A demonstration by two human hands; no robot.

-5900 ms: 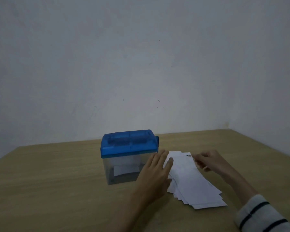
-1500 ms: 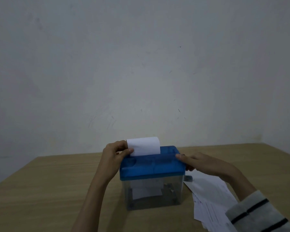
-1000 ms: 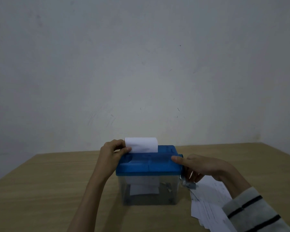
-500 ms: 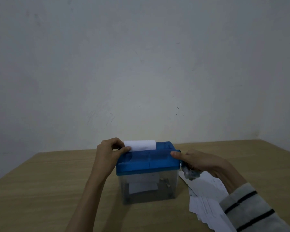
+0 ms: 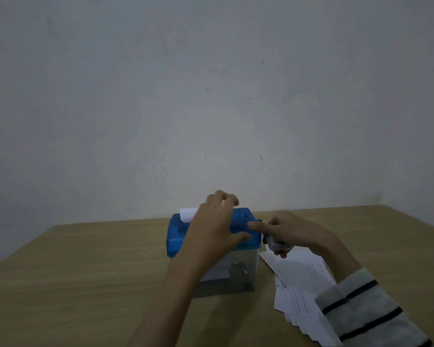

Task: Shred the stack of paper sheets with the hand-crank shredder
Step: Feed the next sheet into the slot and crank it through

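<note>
The hand-crank shredder [image 5: 181,237] has a blue lid and a clear bin and stands on the wooden table. A short strip of a white sheet [image 5: 187,214] sticks up from the slot at the lid's left. My left hand [image 5: 216,224] lies over the top of the lid, fingers spread and slightly bent, thumb along the front edge. My right hand [image 5: 283,232] is at the shredder's right end, fingers curled round the grey crank handle [image 5: 276,244]. The stack of paper sheets [image 5: 301,284] is fanned out on the table to the right, partly under my right forearm.
The wooden table [image 5: 85,284] reaches a plain wall behind and ends in an edge at the far right. Shredded scraps lie inside the clear bin [image 5: 238,271]. My striped sleeve [image 5: 366,311] covers the near part of the stack.
My left hand let go of the sheet's left edge and moved right onto the lid. The sheet has sunk lower into the slot. My right hand stays at the crank.
</note>
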